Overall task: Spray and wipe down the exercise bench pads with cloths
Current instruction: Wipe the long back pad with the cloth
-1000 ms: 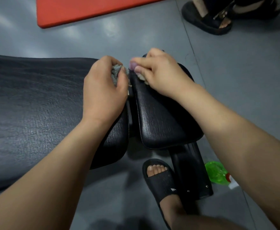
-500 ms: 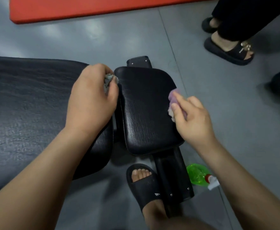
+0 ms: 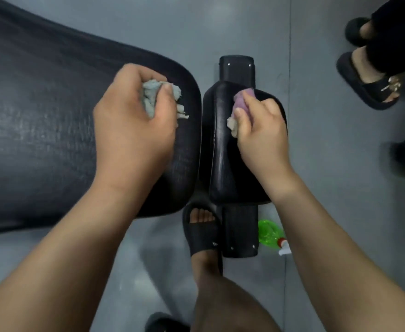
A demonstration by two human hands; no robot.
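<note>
A large black bench pad [image 3: 41, 130] fills the left half of the view. A smaller black pad [image 3: 223, 149] sits just right of it across a narrow gap. My left hand [image 3: 134, 130] grips a crumpled grey cloth [image 3: 153, 97] and rests on the right end of the large pad. My right hand [image 3: 261, 128] grips a purple and beige cloth [image 3: 241, 101] pressed onto the upper part of the small pad. A green spray bottle [image 3: 268, 233] with a red and white top lies on the floor, partly hidden behind my right forearm.
The black frame bar [image 3: 236, 68] of the bench sticks out beyond both ends of the small pad. My foot in a black slide [image 3: 200, 228] stands next to the bar. Another person's feet in black sandals [image 3: 367, 85] stand at the upper right on the grey floor.
My right hand moved from the small pad's right edge up onto its top near the far end. My left hand shifted onto the large pad's end. The view tilted further down.
</note>
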